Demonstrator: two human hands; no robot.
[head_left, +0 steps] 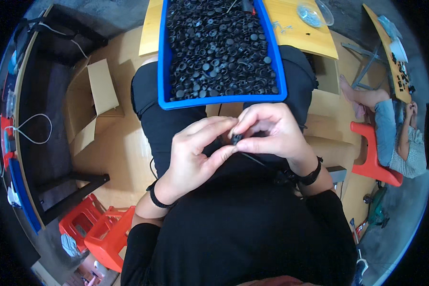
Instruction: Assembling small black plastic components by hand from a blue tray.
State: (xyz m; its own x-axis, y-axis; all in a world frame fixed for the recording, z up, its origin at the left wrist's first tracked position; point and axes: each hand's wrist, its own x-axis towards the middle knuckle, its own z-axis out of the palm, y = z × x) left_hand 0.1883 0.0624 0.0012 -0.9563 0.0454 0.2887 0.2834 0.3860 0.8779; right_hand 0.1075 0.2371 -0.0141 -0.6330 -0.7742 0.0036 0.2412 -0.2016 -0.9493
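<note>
Just beyond my lap, my left hand (195, 150) and my right hand (271, 131) meet fingertip to fingertip. Between them they pinch a small black plastic part (236, 138), mostly covered by the fingers, so its exact kind is hidden. Past the hands, a blue tray (224, 101) rests over my thighs and the table edge. It is filled with many small round black plastic caps (214, 57), some lying face up and others showing a hollow side.
The yellow table (300, 24) bears a clear round container (314, 15) of small pieces. An open cardboard box (102, 90) stands on the floor at left. Red stools (109, 233) are at lower left; another person sits near a red stool (374, 157) at right, beside a workbench (391, 62).
</note>
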